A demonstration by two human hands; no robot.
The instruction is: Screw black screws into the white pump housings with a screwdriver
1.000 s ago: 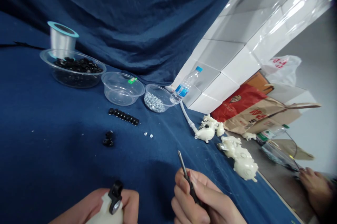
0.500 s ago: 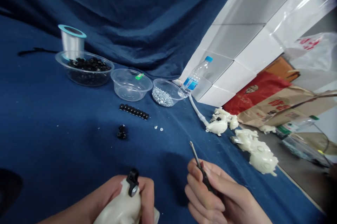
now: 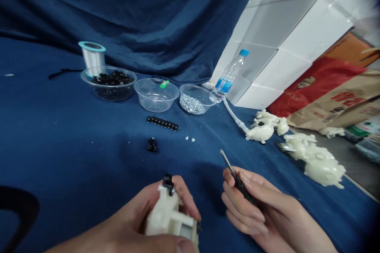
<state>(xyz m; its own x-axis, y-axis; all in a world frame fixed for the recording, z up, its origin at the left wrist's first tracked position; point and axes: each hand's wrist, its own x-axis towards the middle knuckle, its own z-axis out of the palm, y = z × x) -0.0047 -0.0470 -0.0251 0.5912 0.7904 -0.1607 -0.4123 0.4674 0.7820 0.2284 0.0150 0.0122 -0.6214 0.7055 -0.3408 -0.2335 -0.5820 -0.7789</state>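
Note:
My left hand [image 3: 148, 221] is closed around a white plastic toy body [image 3: 169, 215] with a small black part [image 3: 168, 183] at its top, low in the view. My right hand [image 3: 255, 209] grips a small screwdriver [image 3: 234, 175] with a black handle, its metal tip pointing up and left, a short way right of the toy body. On the blue cloth [image 3: 74, 146] beyond my hands lie a row of black wheels [image 3: 162, 122], a pair of loose black parts [image 3: 152, 145] and two tiny screws [image 3: 190, 139].
Three clear bowls stand in a row: one with black parts [image 3: 110, 82], one almost bare [image 3: 156, 94], one with screws [image 3: 196, 99]. A spool of clear line [image 3: 92, 57], a water bottle [image 3: 229, 77], white boxes [image 3: 276, 39], paper bags [image 3: 329, 94] and several pale toy figures [image 3: 314, 158] lie behind and right.
The view has shifted, so everything slid right and down. My left hand has turned the white toy body and brought it higher; my right hand with the screwdriver has kept its pose.

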